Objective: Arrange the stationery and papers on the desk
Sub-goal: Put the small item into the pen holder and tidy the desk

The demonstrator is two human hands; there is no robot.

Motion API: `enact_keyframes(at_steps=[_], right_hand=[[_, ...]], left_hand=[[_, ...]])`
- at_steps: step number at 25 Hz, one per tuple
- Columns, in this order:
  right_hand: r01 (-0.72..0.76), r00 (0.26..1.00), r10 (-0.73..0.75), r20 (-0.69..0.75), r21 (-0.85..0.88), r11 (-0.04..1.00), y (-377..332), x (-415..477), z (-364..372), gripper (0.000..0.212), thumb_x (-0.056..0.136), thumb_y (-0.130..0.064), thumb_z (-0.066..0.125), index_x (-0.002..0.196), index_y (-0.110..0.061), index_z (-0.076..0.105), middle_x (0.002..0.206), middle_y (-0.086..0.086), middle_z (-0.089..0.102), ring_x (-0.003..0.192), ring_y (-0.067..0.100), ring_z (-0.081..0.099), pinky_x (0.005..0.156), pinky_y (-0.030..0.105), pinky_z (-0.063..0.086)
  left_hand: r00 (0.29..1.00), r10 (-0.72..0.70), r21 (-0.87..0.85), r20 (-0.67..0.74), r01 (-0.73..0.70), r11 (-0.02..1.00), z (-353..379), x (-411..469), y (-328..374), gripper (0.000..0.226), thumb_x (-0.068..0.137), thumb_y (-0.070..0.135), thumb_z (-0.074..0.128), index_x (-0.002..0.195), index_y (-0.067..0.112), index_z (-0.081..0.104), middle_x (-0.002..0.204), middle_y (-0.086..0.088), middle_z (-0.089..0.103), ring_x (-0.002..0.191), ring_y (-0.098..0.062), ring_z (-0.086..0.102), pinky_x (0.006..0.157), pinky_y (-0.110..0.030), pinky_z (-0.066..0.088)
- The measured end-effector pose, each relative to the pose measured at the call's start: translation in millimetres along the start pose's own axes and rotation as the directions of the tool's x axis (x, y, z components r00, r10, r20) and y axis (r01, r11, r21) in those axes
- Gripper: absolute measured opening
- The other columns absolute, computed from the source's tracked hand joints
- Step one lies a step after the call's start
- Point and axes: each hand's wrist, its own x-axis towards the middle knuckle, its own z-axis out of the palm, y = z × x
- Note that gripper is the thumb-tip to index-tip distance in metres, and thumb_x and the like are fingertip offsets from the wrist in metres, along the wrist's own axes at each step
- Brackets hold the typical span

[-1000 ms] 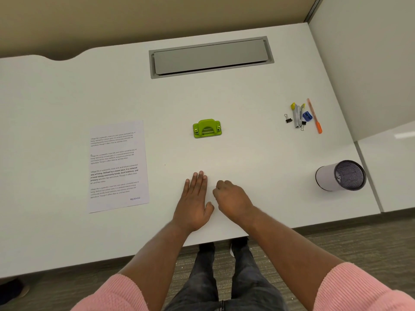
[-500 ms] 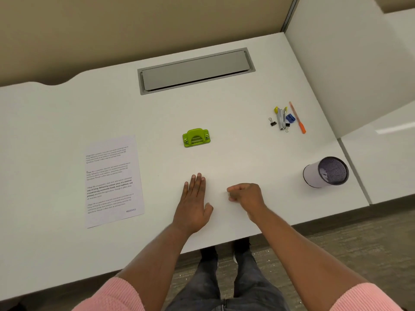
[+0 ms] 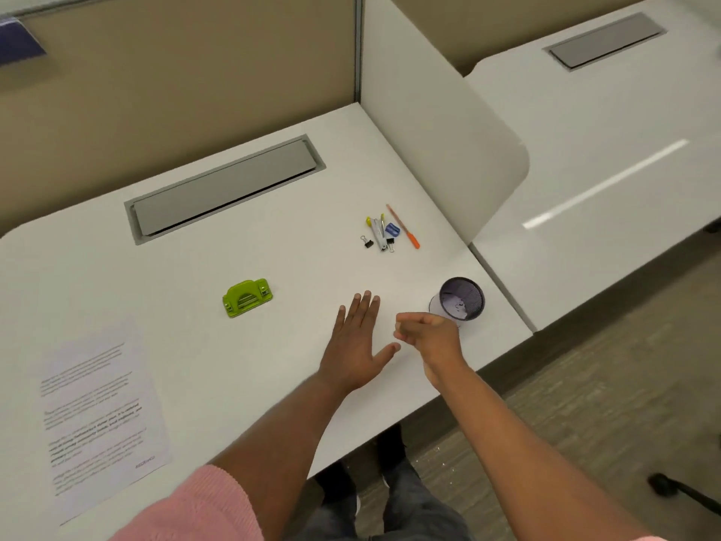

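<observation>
The left hand (image 3: 357,343) lies flat on the white desk (image 3: 175,275), fingers straight. Just beside it, the right hand (image 3: 429,335) is curled into a loose fist, seemingly holding nothing. A mesh pen cup (image 3: 461,299) sits just past the right knuckles. Farther ahead lies a small cluster: a binder clip (image 3: 366,241), a blue sharpener (image 3: 392,229) and an orange pencil (image 3: 404,227). Left of the left hand sits a green hole punch (image 3: 247,298), and beyond it a printed sheet (image 3: 101,415).
</observation>
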Motion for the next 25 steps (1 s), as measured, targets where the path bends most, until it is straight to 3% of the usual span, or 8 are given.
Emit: enact_keyframes(at_steps=[3, 5, 8, 12, 15, 22, 25], right_hand=[[0.033, 0.997, -0.031, -0.072, 0.016, 0.999, -30.0, 8.7, -31.1, 0.011, 0.085, -0.002, 0.073, 0.094, -0.009, 0.077, 0.087, 0.008, 0.078, 0.086, 0.026, 0.076, 0.084, 0.029, 0.056], [0.069, 0.986, -0.081, -0.148, -0.082, 0.994, -46.0, 18.0, -52.6, 0.013, 0.085, -0.006, 0.074, 0.093, -0.016, 0.078, 0.087, 0.003, 0.078, 0.087, 0.021, 0.075, 0.081, 0.024, 0.052], [0.133, 0.963, -0.181, -0.199, -0.236, 0.963, -61.1, 33.0, -77.9, 0.015, 0.085, -0.005, 0.072, 0.093, -0.016, 0.079, 0.087, 0.001, 0.078, 0.090, 0.017, 0.073, 0.088, 0.031, 0.057], [0.243, 0.936, -0.323, -0.138, -0.410, 0.879, -70.0, 45.9, -96.7, 0.013, 0.084, -0.005, 0.073, 0.090, -0.015, 0.079, 0.080, -0.002, 0.076, 0.078, 0.013, 0.073, 0.078, 0.032, 0.062], [0.294, 0.921, -0.384, -0.063, -0.533, 0.793, -71.7, 52.7, -101.2, 0.015, 0.088, -0.005, 0.067, 0.094, -0.014, 0.078, 0.084, -0.004, 0.075, 0.079, 0.011, 0.072, 0.076, 0.029, 0.061], [0.336, 0.889, -0.457, 0.024, -0.712, 0.616, -70.4, 57.9, -97.2, 0.017, 0.084, -0.001, 0.065, 0.084, -0.016, 0.073, 0.079, -0.007, 0.071, 0.077, 0.007, 0.068, 0.071, 0.028, 0.059], [0.336, 0.898, -0.433, 0.074, -0.751, 0.568, -70.7, 56.7, -96.3, 0.023, 0.084, 0.003, 0.059, 0.091, -0.014, 0.072, 0.088, -0.003, 0.070, 0.083, 0.010, 0.066, 0.065, 0.015, 0.054]], left_hand=[[0.998, 0.030, -0.146, 0.047, -0.023, 0.989, -2.3, 37.4, 42.3, 0.093, 0.091, 0.066, 0.051, 0.159, 0.022, 0.004, 0.167, 0.004, -0.002, 0.153, -0.010, -0.006, 0.126, -0.038, 0.009], [0.996, 0.037, -0.237, 0.082, -0.016, 0.971, -4.6, 57.8, 68.5, 0.099, 0.086, 0.064, 0.061, 0.159, 0.025, 0.007, 0.167, 0.007, 0.002, 0.153, -0.008, 0.002, 0.124, -0.034, 0.017], [0.991, 0.021, -0.339, 0.130, 0.024, 0.941, -5.8, 84.2, 94.0, 0.108, 0.078, 0.064, 0.071, 0.158, 0.028, 0.010, 0.166, 0.010, 0.013, 0.151, -0.008, 0.017, 0.118, -0.031, 0.024], [0.985, 0.005, -0.348, 0.175, 0.057, 0.936, 1.4, 103.4, 102.9, 0.112, 0.073, 0.060, 0.076, 0.158, 0.028, 0.012, 0.163, 0.008, 0.025, 0.147, -0.012, 0.030, 0.115, -0.033, 0.033], [0.983, 0.003, -0.329, 0.184, 0.059, 0.943, 6.7, 107.2, 102.9, 0.106, 0.074, 0.059, 0.076, 0.157, 0.027, 0.019, 0.159, 0.007, 0.034, 0.142, -0.013, 0.038, 0.111, -0.030, 0.034], [0.984, 0.011, -0.319, 0.177, 0.047, 0.946, 7.2, 107.3, 101.1, 0.102, 0.073, 0.062, 0.075, 0.155, 0.026, 0.025, 0.157, 0.007, 0.036, 0.141, -0.014, 0.039, 0.113, -0.035, 0.036], [0.985, 0.015, -0.314, 0.175, 0.041, 0.949, 9.2, 106.1, 100.1, 0.103, 0.074, 0.065, 0.074, 0.155, 0.026, 0.024, 0.159, 0.006, 0.035, 0.142, -0.015, 0.038, 0.115, -0.037, 0.036]])
